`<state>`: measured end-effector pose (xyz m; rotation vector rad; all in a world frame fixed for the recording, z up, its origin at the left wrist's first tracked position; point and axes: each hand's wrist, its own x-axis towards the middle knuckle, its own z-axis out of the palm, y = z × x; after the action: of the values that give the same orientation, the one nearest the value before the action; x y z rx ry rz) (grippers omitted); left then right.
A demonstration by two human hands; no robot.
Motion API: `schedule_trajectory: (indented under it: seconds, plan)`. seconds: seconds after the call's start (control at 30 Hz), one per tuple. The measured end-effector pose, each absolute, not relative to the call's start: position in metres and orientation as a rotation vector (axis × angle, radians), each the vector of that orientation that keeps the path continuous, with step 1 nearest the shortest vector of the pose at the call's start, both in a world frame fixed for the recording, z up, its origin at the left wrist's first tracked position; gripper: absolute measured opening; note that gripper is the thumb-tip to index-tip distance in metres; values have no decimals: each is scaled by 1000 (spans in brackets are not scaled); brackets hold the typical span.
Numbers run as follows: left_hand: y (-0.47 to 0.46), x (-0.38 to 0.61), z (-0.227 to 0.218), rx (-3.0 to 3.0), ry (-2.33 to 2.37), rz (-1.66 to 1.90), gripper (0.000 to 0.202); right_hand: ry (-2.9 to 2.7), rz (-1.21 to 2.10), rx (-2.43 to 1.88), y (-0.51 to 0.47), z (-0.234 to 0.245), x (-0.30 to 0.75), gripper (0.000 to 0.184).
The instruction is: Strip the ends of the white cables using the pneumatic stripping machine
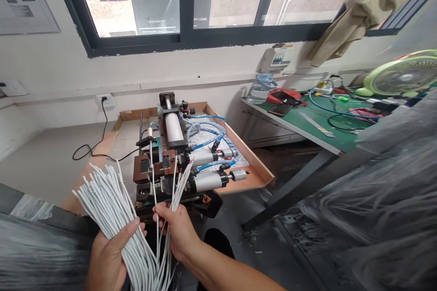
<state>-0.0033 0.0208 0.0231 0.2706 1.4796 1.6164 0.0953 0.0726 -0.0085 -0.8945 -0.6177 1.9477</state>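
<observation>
My left hand (114,248) is wrapped round a thick bundle of white cables (112,204), whose cut ends fan out up and to the left. Several more white cables (179,186), some with reddish tips, are gripped in my right hand (177,227). Between its thumb and forefinger a single white cable (154,186) runs up to the front of a pneumatic machine (160,163) with brown blocks. Whether that cable's end sits inside the machine I cannot tell. The lower lengths of both groups merge near the bottom of the view.
Silver air cylinders (205,182) and blue hoses (218,134) stand on the machine's right, inside a wooden-edged tray (252,166). To the right, a green-topped table (307,122) carries a water jug (260,88), a phone (280,109) and a fan (404,75). Plastic-wrapped material (385,209) fills the right side.
</observation>
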Motion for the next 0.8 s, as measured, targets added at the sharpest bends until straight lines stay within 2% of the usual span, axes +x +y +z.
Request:
schedule_trajectory:
  seconds: [0.23,0.37,0.53,0.63,0.8]
  plan:
    - [17,-3,20,402,1460,1614,18,-592,2071,-879,74,-1,97,19]
    - [19,2,22,420,1473,1611,19,-712,2152,-728,71,3,101,22]
    - [22,6,22,519,1382,1530,26,-772,1982,-735,68,-3,101,19]
    - [21,4,18,459,1445,1523,23,-648,1920,-786,70,-6,98,19]
    - [20,0,20,328,1480,1575,26,-442,1957,-840,77,-1,90,19]
